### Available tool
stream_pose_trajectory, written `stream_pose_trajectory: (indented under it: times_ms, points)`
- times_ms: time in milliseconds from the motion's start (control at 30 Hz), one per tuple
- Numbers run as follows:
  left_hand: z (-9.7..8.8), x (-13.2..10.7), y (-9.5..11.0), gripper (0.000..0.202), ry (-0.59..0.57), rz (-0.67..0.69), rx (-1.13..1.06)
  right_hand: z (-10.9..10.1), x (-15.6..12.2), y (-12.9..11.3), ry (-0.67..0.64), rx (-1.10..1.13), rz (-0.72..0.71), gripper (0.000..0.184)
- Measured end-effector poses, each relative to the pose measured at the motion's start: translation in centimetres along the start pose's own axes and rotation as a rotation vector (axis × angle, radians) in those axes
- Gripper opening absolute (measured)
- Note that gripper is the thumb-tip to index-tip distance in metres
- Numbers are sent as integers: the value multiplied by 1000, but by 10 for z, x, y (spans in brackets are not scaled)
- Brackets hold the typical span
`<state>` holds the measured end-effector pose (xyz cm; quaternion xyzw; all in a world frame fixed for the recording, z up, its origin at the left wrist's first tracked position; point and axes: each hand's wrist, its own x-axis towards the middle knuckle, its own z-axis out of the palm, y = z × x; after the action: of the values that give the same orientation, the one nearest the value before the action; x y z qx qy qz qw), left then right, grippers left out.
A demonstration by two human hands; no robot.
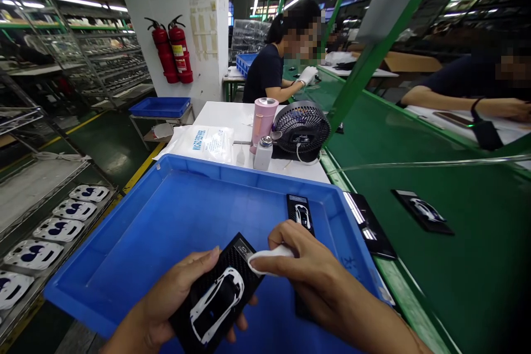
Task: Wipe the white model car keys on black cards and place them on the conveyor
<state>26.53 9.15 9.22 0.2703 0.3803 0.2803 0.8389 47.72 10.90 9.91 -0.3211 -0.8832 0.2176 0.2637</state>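
Observation:
My left hand [182, 282] grips a black rectangular plate [219, 301] with a woven pattern, a white car figure on its face and a small label near its top end. The plate is tilted above a blue tray [136, 221]. Between the thumb and fingers of my right hand [315, 271] is a white cloth [271, 260], pressed against the plate near the label. Another black plate with a car [301, 213] lies in the tray behind my right hand, which partly covers it.
A green conveyor belt [410, 265] on the right carries one more car plate [423, 211]. Beyond the tray stand a fan [302, 127], a pink tumbler [264, 121] and a small bottle [263, 155]. White shells [33, 254] lie on a left rack. Co-workers sit along the belt.

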Motion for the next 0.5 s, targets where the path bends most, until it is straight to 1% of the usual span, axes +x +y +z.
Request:
stream_pose_trajectory:
  times_ms: [133,233,300,333,433,500]
  points:
    - [2,-1,2,42,-21,-51,20,4,7,-1,67,-13,-22,37]
    - [-1,-3,3,41,4,-18,14,1,7,1,42,-10,-43,36]
    - [-4,-4,5,41,39,12,6,-3,2,5,18,-9,-44,36]
    - [-5,-4,6,41,63,22,-2,-6,-2,7,28,-26,-41,37]
    - [-5,-4,9,41,145,60,-30,-11,-11,12,140,-81,0,36]
    - [-4,-2,9,41,171,104,-64,-10,-12,12,208,-49,29,35]
